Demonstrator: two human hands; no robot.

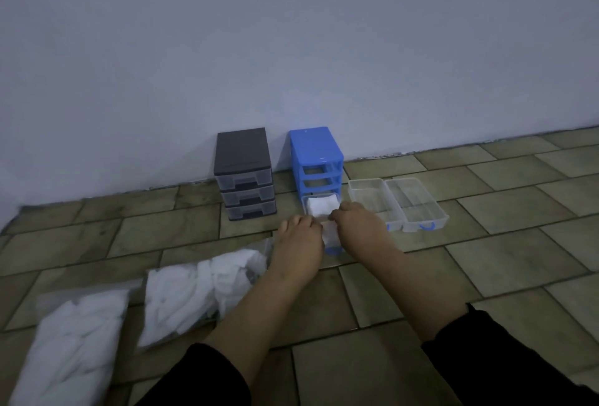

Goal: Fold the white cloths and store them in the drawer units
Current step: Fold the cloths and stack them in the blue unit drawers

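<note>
A blue drawer unit (316, 159) stands by the wall with its bottom clear drawer (304, 203) pulled out. One folded white cloth (321, 205) lies at the drawer's far end. A second folded white cloth (330, 234) is at the near end, between my hands. My left hand (299, 240) and my right hand (358, 227) both hold this cloth from either side over the drawer. A black drawer unit (244, 172) stands to the left with its drawers pushed in.
Two clear drawers (397, 203) taken out of the blue unit lie on the tiled floor to the right. Two clear bags of white cloths (201, 289) (74, 344) lie on the floor at the left. The wall runs behind both units.
</note>
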